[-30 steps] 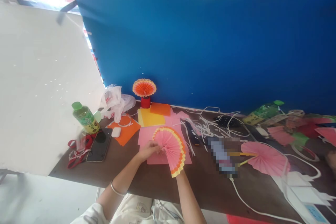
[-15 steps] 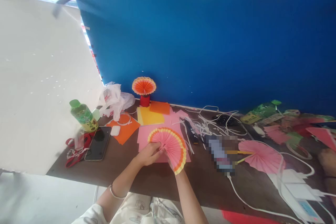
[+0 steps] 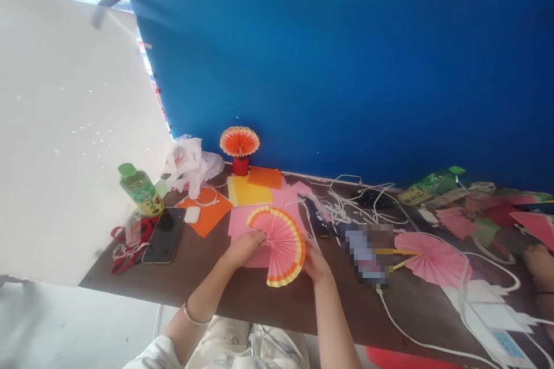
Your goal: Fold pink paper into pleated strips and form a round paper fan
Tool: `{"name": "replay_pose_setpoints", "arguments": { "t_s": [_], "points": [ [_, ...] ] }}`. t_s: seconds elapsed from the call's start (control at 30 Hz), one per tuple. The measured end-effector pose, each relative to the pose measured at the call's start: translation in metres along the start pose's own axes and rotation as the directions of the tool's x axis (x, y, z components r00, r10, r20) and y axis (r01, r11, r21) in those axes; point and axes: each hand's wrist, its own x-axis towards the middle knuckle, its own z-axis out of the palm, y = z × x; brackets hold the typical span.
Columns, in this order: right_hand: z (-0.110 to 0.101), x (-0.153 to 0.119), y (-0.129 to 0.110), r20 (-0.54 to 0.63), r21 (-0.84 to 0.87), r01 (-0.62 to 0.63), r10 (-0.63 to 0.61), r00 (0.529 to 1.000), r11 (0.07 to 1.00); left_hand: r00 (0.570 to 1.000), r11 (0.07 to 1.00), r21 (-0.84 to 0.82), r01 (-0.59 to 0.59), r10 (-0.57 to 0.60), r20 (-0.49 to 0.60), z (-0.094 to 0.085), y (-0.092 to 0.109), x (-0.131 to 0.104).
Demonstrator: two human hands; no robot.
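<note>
A pleated paper fan (image 3: 286, 247), pink with an orange and yellow rim, is spread between my hands above the desk. My left hand (image 3: 247, 249) pinches it at the centre where the folds meet. At its right outer edge is my right hand (image 3: 315, 260), its fingers partly hidden behind the paper. Under the fan lie pink sheets (image 3: 242, 220), with a yellow sheet (image 3: 253, 191) and an orange sheet (image 3: 265, 176) farther back. A round orange paper fan (image 3: 239, 142) stands upright in a red holder (image 3: 240, 166) near the blue panel.
On the left are a green-capped bottle (image 3: 141, 187), a phone (image 3: 164, 236), a red lanyard (image 3: 119, 251) and a white case (image 3: 192, 215). Tangled white cables (image 3: 346, 207), a pink fan with sticks (image 3: 437, 256) and a power strip (image 3: 506, 349) lie rightward. Another person's hand (image 3: 539, 262) is at far right.
My right hand has moved from beneath the fan out to its right edge. The fan has opened wider and its lower end has swung down and left. My left hand keeps its pinch.
</note>
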Motion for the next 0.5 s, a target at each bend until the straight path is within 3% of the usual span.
{"name": "replay_pose_setpoints", "arguments": {
  "t_s": [0.13,0.23,0.33,0.5],
  "points": [
    [-0.008,-0.001,-0.034,-0.08,-0.019,-0.136,0.134,0.988,0.991,0.998,0.99,0.13,-0.06,0.06,0.004,0.005,-0.001,0.0],
    [-0.004,-0.002,-0.053,-0.041,-0.235,-0.171,0.166,0.985,0.957,0.994,0.971,0.213,-0.111,0.112,0.007,0.009,0.0,0.0],
    [0.001,0.001,-0.057,-0.072,-0.394,-0.163,0.146,0.987,0.904,0.99,0.953,0.271,-0.138,0.143,-0.002,0.011,0.001,0.0],
    [0.0,0.004,-0.057,-0.102,-0.411,-0.13,0.097,0.99,0.902,0.989,0.942,0.308,-0.134,0.145,-0.01,0.009,0.0,0.001]
  ]
}}
